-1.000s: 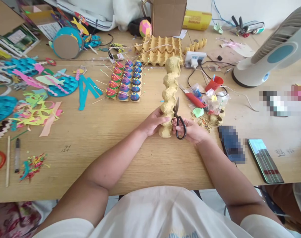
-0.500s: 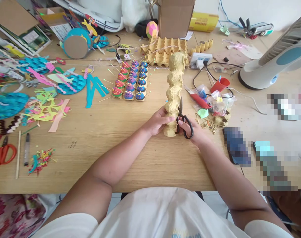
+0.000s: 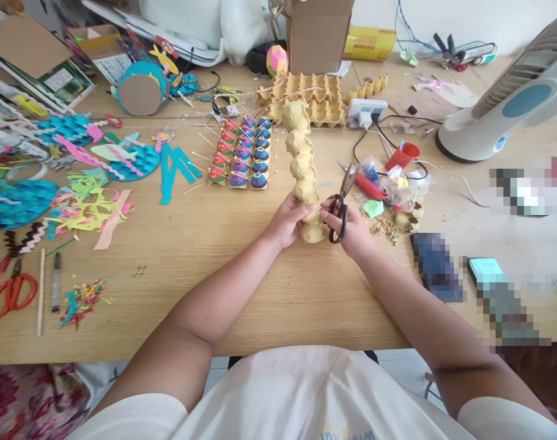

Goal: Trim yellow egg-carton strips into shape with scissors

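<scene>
A strip of yellow egg carton [image 3: 302, 168], one row of bumpy cups, stands upright above the table, leaning a little left. My left hand [image 3: 290, 221] is closed around its lower part, thumb on the near face. My right hand [image 3: 354, 231] holds black-handled scissors [image 3: 340, 208], whose blades point up and slightly right, a little apart from each other. The fingertips of that hand also reach the strip's right edge. Beyond and to the left stand painted egg-carton caterpillars [image 3: 244, 153], red, purple and blue, with pins sticking out.
Uncut egg trays [image 3: 326, 91] lie at the back. On the right are a red cup [image 3: 403, 156], plastic bags, carton scraps, a power strip [image 3: 367, 109] and a white fan [image 3: 498, 104]. Orange-handled scissors [image 3: 12, 293], paper strips and blue craft pieces [image 3: 134, 160] lie on the left.
The strip's top has swung left. The scissors have come away from the strip's right edge, and their blades now show fully beside it.
</scene>
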Tool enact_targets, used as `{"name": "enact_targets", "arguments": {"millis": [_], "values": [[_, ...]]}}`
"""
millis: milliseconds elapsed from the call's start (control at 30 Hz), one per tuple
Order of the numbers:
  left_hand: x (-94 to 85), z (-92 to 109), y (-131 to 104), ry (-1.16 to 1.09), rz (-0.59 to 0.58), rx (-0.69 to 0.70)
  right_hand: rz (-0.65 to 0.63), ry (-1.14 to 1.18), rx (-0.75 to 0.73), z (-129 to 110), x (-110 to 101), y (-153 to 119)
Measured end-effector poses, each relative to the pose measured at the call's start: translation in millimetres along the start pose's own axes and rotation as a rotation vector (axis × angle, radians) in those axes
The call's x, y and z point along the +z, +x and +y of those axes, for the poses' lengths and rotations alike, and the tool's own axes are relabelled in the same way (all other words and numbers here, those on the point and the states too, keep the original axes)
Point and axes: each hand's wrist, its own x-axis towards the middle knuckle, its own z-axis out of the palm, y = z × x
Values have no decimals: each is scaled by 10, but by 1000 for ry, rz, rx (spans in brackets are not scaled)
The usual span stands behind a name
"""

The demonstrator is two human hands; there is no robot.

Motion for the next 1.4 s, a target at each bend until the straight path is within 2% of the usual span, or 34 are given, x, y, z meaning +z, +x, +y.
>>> {"name": "enact_targets", "arguments": {"millis": [233,400,533,667,767,867,1000,1267,1400], "values": [[-6,4,3,40,-25,-33,-108,40,-27,133,-29,-67],[-21,-17,-7,72,-66,-32,-136,96,16,198,-49,-38],[-40,-15,0,68,-75,-27,-74,177,-22,209,-65,15],[-44,-26,3,65,-63,-53,44,156,-113,180,-106,59],[-29,-48,-6,114,-94,-72,68,142,-177,184,-133,77],[-15,-76,-11,128,-107,-92,34,85,-192,190,-140,70],[-17,-94,-6,132,-69,-79,-2,-24,-177,137,-118,9],[-2,-7,-10,138,-4,25,49,-217,-338,117,-134,-64],[-4,24,-14,111,-37,60,17,-363,-360,156,-202,-19]]}}
